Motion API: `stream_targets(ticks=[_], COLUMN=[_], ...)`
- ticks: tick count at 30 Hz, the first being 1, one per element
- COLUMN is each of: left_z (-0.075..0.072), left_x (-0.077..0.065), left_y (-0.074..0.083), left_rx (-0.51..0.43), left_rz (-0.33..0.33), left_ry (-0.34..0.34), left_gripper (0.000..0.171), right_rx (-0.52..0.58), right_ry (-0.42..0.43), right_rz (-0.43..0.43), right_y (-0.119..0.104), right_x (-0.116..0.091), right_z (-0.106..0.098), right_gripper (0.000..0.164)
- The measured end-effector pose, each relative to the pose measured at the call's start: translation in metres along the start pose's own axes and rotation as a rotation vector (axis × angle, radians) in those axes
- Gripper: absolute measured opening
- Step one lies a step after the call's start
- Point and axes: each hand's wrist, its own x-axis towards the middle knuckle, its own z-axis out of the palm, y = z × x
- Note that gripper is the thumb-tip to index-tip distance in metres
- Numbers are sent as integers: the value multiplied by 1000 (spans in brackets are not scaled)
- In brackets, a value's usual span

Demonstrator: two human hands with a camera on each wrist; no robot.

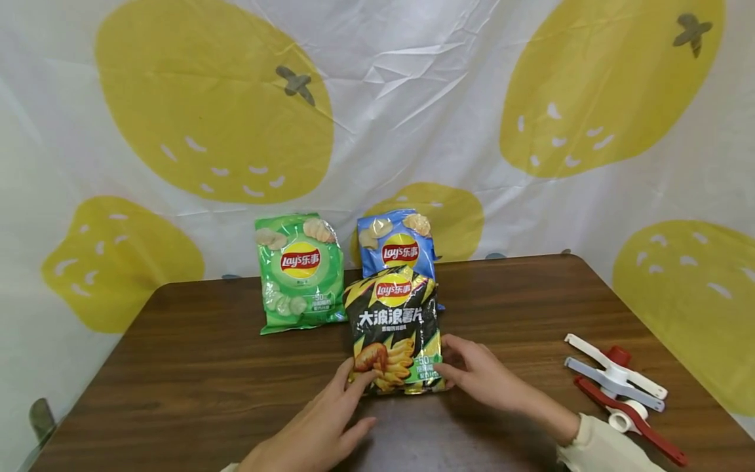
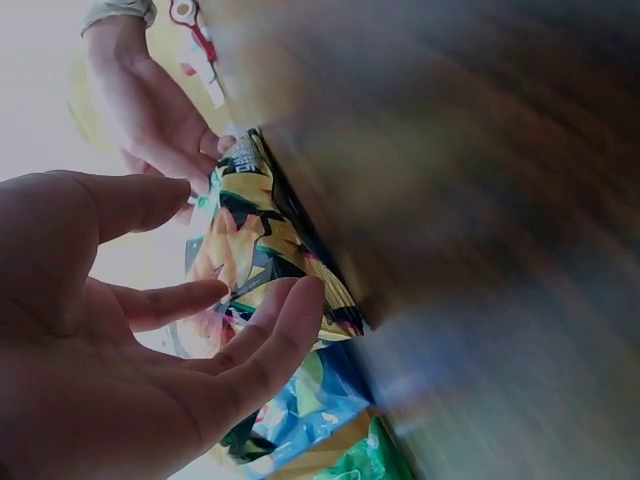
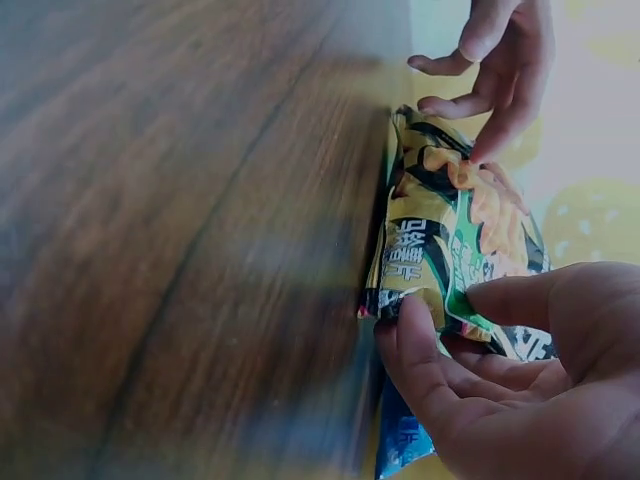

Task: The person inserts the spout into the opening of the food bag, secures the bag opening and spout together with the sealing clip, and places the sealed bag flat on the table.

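Observation:
A black and yellow bag of chips stands upright in front of the blue bag of chips, covering its lower part. My right hand pinches the lower right edge of the black bag; its thumb lies on the front face and the fingers go round the side. At the lower left corner is my left hand, fingers fairly straight and spread, fingertips close to the bag's front. The left wrist view shows that hand's palm with nothing gripped. Left of the blue bag, a green bag of chips stands upright.
On the right of the brown wooden table lie several handled plastic tools, among them a red one, a grey one and a white one. A white curtain with yellow fruit prints hangs behind the table.

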Motion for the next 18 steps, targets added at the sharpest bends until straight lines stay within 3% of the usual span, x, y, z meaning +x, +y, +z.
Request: stream_targets(ticks=[9, 18], left_z=[-5, -14], left_x=[2, 1], left_y=[-5, -1], left_rx=[18, 128], left_rz=[-36, -39], left_ry=[8, 24], left_gripper=[61, 53], right_rx=[-89, -113], right_ry=[73, 140], right_rz=[10, -43], right_y=[-1, -2], right_x=[3, -12], right_z=[-4, -19], right_gripper=[52, 45])
